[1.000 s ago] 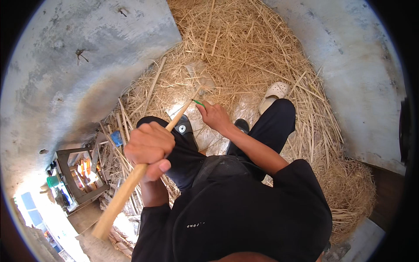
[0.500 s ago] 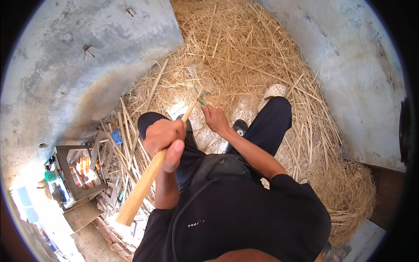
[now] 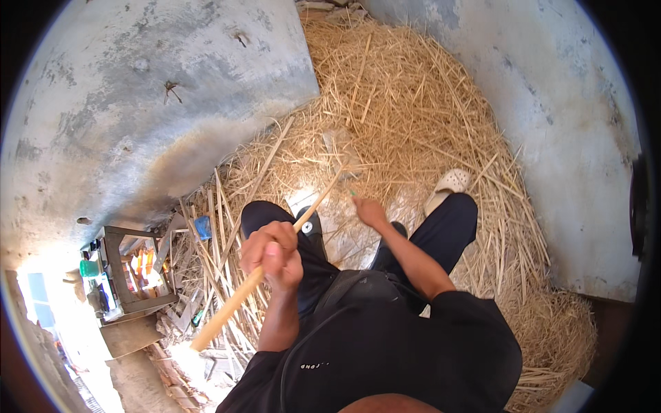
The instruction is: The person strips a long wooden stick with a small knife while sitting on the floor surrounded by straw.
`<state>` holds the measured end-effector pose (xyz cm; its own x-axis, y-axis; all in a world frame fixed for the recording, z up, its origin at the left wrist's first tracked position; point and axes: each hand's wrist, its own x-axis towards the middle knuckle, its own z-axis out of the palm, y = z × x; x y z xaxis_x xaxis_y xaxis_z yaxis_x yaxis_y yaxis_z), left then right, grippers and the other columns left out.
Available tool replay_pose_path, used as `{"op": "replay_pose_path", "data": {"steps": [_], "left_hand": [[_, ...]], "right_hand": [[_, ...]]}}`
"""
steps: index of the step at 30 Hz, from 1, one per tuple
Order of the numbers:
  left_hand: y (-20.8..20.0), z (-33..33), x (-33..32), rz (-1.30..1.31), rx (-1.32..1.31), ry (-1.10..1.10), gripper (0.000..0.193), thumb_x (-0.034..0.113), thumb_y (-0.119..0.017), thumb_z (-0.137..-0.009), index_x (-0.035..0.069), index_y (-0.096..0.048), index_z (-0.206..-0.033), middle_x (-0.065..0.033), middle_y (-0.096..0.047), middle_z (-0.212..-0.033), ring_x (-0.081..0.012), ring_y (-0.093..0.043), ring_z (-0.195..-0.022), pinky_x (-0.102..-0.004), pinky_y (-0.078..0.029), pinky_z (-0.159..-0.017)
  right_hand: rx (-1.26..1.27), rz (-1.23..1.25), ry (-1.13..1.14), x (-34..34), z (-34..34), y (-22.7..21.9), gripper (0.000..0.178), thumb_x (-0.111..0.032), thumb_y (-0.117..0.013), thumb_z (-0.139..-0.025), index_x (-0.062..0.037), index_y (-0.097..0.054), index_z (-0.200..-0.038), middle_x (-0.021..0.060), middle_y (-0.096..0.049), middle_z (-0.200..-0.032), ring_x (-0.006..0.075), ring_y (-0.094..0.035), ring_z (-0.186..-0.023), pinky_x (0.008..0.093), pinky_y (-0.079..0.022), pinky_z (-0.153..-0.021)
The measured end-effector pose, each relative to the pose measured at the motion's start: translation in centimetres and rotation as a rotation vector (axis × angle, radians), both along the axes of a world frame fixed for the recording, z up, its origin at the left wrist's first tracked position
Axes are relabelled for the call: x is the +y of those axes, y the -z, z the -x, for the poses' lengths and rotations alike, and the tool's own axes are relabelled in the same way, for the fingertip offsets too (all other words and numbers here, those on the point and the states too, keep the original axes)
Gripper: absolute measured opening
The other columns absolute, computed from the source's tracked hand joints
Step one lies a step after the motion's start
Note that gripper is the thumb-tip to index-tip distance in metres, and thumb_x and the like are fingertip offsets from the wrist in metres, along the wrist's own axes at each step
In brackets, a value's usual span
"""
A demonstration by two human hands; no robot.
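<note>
My left hand (image 3: 273, 256) is closed round a long, pale wooden stick (image 3: 224, 318), probably bamboo. The stick slants from the lower left up toward the straw, its thin far end above the floor between my knees. My right hand (image 3: 372, 212) is closed just right of that far end, with a small gap between them. A bit of a thin green tool (image 3: 353, 195) pokes out of its fingers; the rest is hidden or too small to make out.
Loose straw and shavings (image 3: 406, 103) cover the floor ahead and to the right. Grey walls (image 3: 172, 62) rise on both sides. At the left stands a wooden frame (image 3: 124, 272) near split strips (image 3: 220, 234) and a blue object (image 3: 203, 227). A cream clog (image 3: 451, 186) lies by my right knee.
My right hand with the green tool has drawn away from the stick, opening a gap. The stick has turned slightly in my left hand. The whole view has shifted, so the surroundings sit lower and farther right.
</note>
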<state>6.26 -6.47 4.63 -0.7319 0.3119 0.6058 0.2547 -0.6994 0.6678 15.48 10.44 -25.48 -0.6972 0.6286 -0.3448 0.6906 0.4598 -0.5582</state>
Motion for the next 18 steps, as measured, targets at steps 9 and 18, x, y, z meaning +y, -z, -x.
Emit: {"op": "replay_pose_path", "data": {"steps": [9, 18], "left_hand": [[0.5, -0.1, 2.2, 0.061, 0.055, 0.030, 0.030, 0.008, -0.047, -0.082, 0.004, -0.032, -0.055, -0.0030, -0.029, -0.045, -0.0086, -0.020, -0.039, -0.0258, -0.017, -0.037], [0.6, -0.7, 1.7, 0.084, 0.182, 0.113, 0.031, 0.007, -0.049, -0.078, 0.000, -0.035, -0.051, -0.0049, -0.034, -0.043, -0.0121, -0.029, -0.033, -0.0271, -0.023, -0.032]], "right_hand": [[0.451, 0.030, 0.197, -3.1, 3.0, -6.8, 0.050, -0.040, -0.041, -0.097, 0.0035, -0.061, -0.084, 0.0308, -0.060, -0.073, 0.0478, -0.060, -0.073, 0.0543, -0.045, -0.066], [0.497, 0.141, 0.231, -0.2, -0.8, -11.1, 0.047, -0.039, -0.042, -0.097, 0.0019, -0.057, -0.079, 0.0255, -0.055, -0.065, 0.0409, -0.058, -0.064, 0.0498, -0.041, -0.062]]}}
